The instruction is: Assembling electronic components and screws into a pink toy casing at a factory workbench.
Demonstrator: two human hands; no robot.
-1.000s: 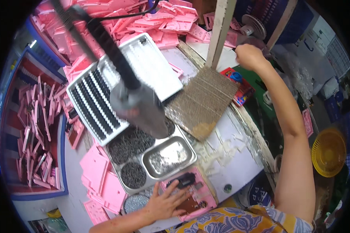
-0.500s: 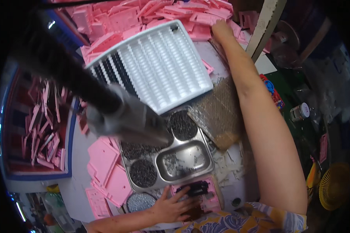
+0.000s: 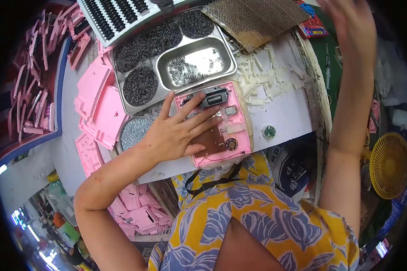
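My left hand (image 3: 174,128) lies flat with fingers spread over a pink plastic housing (image 3: 238,143) near the table's front edge. Inside the housing are a black cylindrical part (image 3: 216,96), a brown board (image 3: 211,141), a small round part (image 3: 231,144) and clear pieces; my fingers hide some of it. My right hand (image 3: 350,27) is raised at the upper right, away from the table. It is blurred and partly cut off by the picture's top, so whether it holds anything is unclear. A steel compartment tray (image 3: 234,66) with many small dark springs sits just beyond the housing.
Pink panels (image 3: 95,90) are stacked left of the tray, beside a round tin (image 3: 135,131) of tiny metal pieces. White strips (image 3: 262,79) are scattered to the right, below a brown cardboard piece (image 3: 253,22). A white ribbed tray (image 3: 117,31) holds black coils. A yellow basket (image 3: 390,165) stands right.
My view has tilted down toward my body. My right hand has left the pink pile at the far side and swung to the upper right. My left hand stays on the housing.
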